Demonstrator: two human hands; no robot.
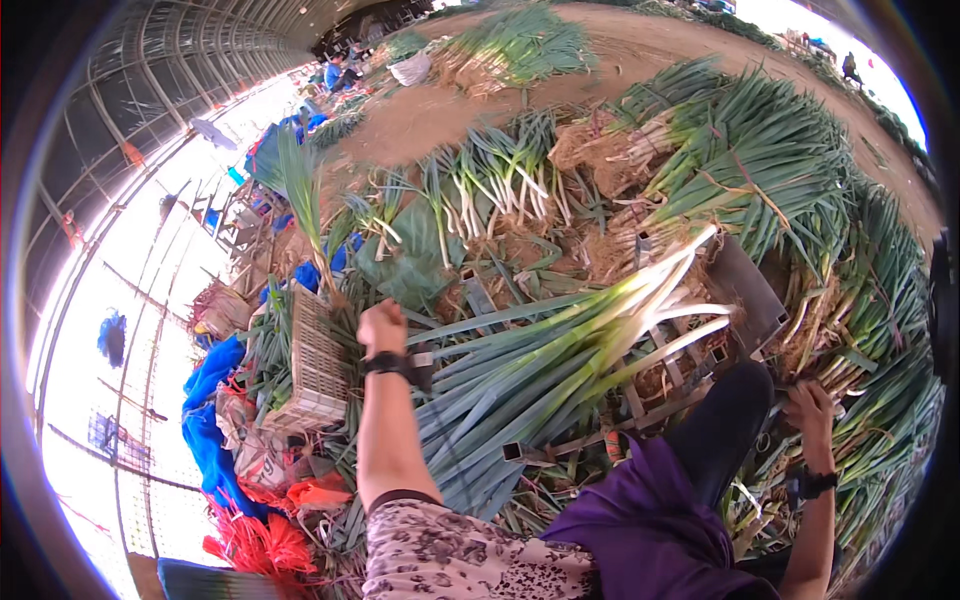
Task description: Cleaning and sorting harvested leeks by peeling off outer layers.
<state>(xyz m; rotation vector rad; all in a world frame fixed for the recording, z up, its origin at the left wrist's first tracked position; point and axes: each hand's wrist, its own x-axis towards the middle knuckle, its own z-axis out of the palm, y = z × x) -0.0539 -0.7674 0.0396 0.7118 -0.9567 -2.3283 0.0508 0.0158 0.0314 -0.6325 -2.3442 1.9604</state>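
Observation:
A loose heap of long green onions [590, 360] lies in front of me, across a metal frame [535, 452], white ends to the right and leaves to the left. My left hand [382, 328] is closed in a fist just beyond the leaf tips, beside a pale plastic crate [310, 365]; what it holds, if anything, is hidden. Over on the right, my right hand [808, 408] reaches down past my knee to the root ends of a big pile of untrimmed green onions [870, 340]. Its fingers curl there, and what they grip cannot be made out.
Cleaned green onions [510, 170] lie in a row farther off, next to a green sheet [410, 255]. Another bundle [525, 45] lies on the dirt floor [430, 125]. Blue cloth [210, 400] and red netting [262, 540] lie at the left. A person [340, 75] sits far back.

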